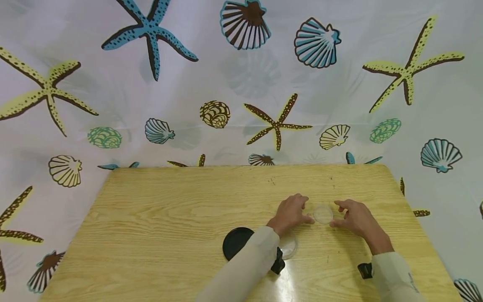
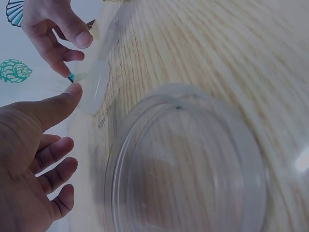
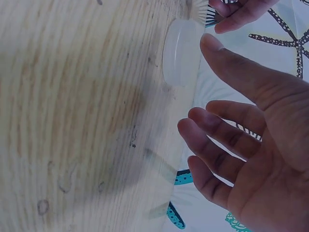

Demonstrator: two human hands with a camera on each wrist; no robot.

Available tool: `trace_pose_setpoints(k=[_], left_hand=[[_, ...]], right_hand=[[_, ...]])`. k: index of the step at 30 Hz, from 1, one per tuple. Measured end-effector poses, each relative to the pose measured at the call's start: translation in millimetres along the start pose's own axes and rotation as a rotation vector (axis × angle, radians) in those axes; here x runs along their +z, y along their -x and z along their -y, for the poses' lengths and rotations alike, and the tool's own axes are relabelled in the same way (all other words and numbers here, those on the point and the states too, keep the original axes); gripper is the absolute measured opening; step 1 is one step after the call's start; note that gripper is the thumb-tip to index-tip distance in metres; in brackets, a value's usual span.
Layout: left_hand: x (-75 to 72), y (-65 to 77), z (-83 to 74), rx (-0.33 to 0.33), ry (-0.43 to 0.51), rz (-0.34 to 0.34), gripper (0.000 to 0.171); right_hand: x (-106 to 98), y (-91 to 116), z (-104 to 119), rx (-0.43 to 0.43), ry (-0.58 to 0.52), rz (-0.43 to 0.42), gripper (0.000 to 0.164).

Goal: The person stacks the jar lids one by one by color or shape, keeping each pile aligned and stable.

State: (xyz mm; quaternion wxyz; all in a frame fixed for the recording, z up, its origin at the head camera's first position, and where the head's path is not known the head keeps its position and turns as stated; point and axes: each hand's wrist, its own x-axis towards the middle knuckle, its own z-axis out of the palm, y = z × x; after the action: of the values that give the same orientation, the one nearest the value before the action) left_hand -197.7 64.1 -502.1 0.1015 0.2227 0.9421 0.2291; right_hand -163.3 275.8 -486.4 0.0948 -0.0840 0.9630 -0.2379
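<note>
A small clear round dish (image 1: 323, 214) lies on the wooden table between the two hands. On its left is my left hand (image 1: 291, 213), thumb and fingers spread apart, holding nothing. My right hand (image 1: 354, 218) faces it from the other side with its thumb and forefinger apart, also holding nothing. In the right wrist view the dish (image 3: 181, 53) looks low and translucent, with a gap between it and the right fingers. A second clear round dish (image 2: 256, 164) fills much of the left wrist view. From the head, the left forearm partly hides that dish.
Beside the left forearm lies a black round disc (image 1: 235, 242), partly covered by the sleeve. Black wrist straps (image 1: 278, 263) show at both cuffs. The wooden table (image 1: 151, 218) ends at the back against a white cloth (image 1: 181, 92) printed with shells and starfish.
</note>
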Motion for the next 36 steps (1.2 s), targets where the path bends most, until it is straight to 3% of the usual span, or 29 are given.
trace_pose_setpoints(k=[8, 19, 29, 36], left_hand=[[-0.9, -0.8, -0.1, -0.019, 0.025, -0.007, 0.051], [11.0, -6.0, 0.1, -0.027, 0.089, 0.016, 0.031], [14.9, -8.5, -3.7, -0.028, 0.049, 0.01, 0.029], [21.4, -9.2, -4.5, -0.033, 0.09, 0.005, 0.026]], right_hand=[[2, -4, 0, 0.001, -0.017, -0.003, 0.071], [8, -7, -2, 0.014, -0.025, 0.001, 0.069], [10, -9, -1, 0.015, -0.005, 0.004, 0.066], [11, -9, -2, 0.014, 0.009, 0.003, 0.066]])
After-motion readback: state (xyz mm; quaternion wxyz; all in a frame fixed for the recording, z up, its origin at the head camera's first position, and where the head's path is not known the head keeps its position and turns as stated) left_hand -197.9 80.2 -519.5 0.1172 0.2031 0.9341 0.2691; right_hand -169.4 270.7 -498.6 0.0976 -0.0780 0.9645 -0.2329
